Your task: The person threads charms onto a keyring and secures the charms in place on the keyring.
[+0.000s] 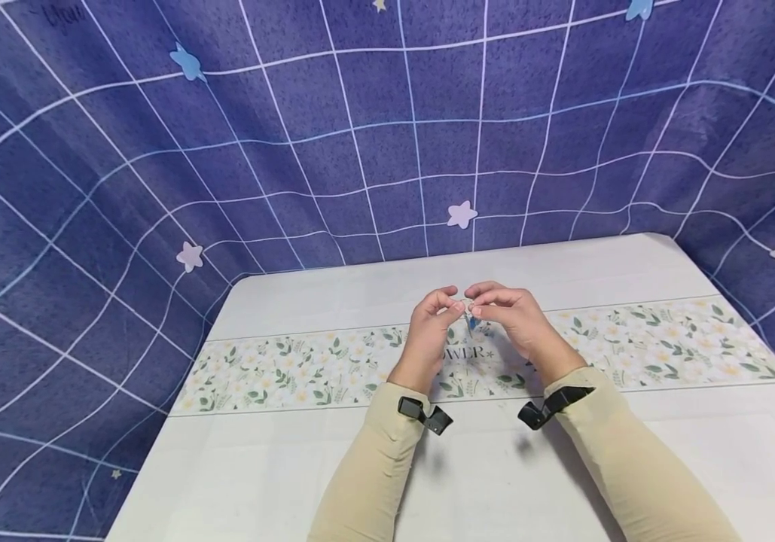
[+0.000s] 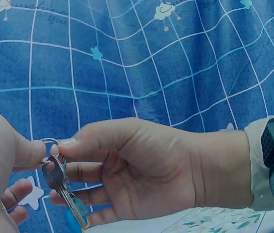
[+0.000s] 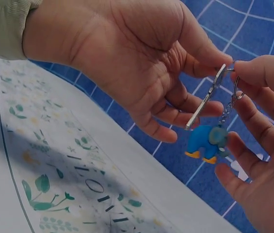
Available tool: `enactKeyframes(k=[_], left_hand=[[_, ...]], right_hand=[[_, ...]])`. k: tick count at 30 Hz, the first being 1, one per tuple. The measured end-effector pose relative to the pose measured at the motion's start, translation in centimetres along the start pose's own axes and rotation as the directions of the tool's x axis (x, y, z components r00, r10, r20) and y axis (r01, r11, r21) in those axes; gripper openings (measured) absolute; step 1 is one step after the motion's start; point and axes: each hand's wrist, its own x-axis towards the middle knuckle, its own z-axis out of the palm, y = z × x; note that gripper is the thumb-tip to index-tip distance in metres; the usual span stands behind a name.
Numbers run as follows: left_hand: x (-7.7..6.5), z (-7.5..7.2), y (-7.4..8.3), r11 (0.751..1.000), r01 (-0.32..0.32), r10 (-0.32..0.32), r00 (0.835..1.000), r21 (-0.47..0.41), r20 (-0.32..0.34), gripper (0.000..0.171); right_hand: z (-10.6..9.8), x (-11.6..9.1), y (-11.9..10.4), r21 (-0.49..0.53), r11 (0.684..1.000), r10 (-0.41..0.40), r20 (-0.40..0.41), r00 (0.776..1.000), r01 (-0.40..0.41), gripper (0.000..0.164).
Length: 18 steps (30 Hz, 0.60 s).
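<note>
Both hands meet over the table, around a metal key ring (image 2: 49, 141). My left hand (image 1: 431, 331) pinches one side of the ring with thumb and forefinger. On the opposite side, my right hand (image 1: 512, 316) pinches it the same way. A silver key (image 3: 205, 99) hangs from the ring, its blade pointing down. Next to it, on a short chain (image 3: 228, 108), dangles a blue elephant charm (image 3: 202, 140) with yellow feet. The other fingers of both hands are loosely bent around the hanging key and charm. The fingertips partly cover the ring.
Under the hands lies a white table (image 1: 279, 459) with a floral printed band (image 1: 353, 369) and lettering across it. A blue curtain (image 1: 373, 150) with white grid lines and stars hangs behind and beside the table. Each wrist wears a black strap (image 1: 556, 406).
</note>
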Motion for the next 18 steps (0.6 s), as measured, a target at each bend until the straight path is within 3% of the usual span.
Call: enactKeyframes(k=[10,18], left_hand=[[-0.4,0.2,0.5,0.999,-0.045,0.045,0.999,0.013,0.017,0.026],[-0.3,0.4,0.3,0.997,-0.066,0.065,0.998,0.044,0.019,0.025]], right_hand=[[0.8,0.0,-1.1,-0.036,0.999,-0.014,-0.05,0.999,0.012,0.007],[0.9,-0.3,-1.5,-0.056,0.998,0.032,-0.096,0.995,-0.038,0.012]])
